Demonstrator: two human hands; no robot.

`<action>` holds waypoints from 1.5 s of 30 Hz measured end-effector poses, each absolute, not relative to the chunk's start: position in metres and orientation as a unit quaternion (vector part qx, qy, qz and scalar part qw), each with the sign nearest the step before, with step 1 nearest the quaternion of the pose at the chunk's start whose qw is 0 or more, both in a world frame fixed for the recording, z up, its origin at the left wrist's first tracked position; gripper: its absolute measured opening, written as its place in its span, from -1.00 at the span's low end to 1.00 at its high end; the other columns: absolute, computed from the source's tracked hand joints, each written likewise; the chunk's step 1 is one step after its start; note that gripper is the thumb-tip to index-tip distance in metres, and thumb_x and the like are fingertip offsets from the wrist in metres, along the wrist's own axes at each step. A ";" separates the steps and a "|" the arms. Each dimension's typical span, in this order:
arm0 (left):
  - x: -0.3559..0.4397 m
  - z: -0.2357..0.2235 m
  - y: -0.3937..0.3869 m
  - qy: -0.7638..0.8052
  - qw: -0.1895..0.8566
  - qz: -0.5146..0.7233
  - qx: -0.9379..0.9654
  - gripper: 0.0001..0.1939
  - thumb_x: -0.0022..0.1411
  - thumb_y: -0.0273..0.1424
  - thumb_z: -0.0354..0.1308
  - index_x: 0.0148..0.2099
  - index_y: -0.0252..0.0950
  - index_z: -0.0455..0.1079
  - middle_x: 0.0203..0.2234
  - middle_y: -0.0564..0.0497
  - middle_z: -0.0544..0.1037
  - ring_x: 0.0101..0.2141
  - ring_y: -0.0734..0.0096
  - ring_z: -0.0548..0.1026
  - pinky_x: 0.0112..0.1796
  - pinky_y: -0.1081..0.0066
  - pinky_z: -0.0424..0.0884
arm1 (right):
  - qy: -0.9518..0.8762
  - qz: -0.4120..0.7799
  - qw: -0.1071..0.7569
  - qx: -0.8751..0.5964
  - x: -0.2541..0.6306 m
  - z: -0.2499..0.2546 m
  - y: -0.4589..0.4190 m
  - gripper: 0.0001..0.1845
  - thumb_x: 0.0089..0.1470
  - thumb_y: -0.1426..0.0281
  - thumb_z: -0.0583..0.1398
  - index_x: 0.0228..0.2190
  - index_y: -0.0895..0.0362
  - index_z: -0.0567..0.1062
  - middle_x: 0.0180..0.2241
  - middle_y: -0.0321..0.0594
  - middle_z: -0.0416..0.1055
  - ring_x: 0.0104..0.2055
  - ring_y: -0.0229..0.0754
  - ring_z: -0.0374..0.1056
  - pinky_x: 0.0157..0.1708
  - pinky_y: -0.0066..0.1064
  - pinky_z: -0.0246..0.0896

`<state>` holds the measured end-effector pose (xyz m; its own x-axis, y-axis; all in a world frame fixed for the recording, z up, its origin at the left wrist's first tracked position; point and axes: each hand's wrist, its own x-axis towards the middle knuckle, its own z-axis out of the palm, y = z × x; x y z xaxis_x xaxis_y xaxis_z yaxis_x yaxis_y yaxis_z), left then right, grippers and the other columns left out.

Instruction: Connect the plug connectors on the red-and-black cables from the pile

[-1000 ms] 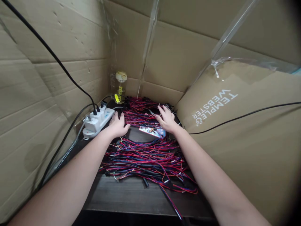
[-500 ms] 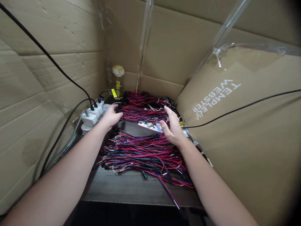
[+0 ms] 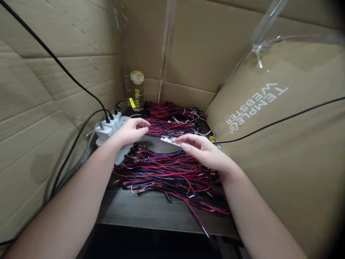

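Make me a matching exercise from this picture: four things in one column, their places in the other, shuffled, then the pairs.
Things:
1. power strip
2. bottle
3. left hand
4. right hand

Places:
A. in the far corner, against the cardboard
B. over the near pile of wires, fingers toward a small card
C. at the table's left edge, with black cables plugged in
D. beside the power strip, between the two wire piles

Pairs: 1-C, 2-A, 3-D, 4-B
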<state>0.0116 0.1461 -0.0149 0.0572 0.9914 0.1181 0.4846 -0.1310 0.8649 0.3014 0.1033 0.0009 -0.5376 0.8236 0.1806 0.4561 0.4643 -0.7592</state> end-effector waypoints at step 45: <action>-0.001 0.012 0.123 0.640 0.159 0.316 0.683 -0.84 0.05 -0.33 0.12 -0.35 -0.22 0.51 -0.62 0.08 0.50 -0.60 0.40 0.34 -0.50 0.39 0.17 | -0.817 0.388 0.189 -0.382 0.285 -0.013 0.094 -0.79 0.12 0.30 0.35 -0.45 0.18 0.55 -0.51 -0.29 0.50 -0.48 -0.32 0.35 -0.48 -0.48 0.22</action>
<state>-0.0013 0.1228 0.0117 -0.0178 0.9735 0.2279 0.7733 -0.1311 0.6203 0.2853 0.0940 -0.0127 -0.6370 0.7708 0.0124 0.4780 0.4075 -0.7781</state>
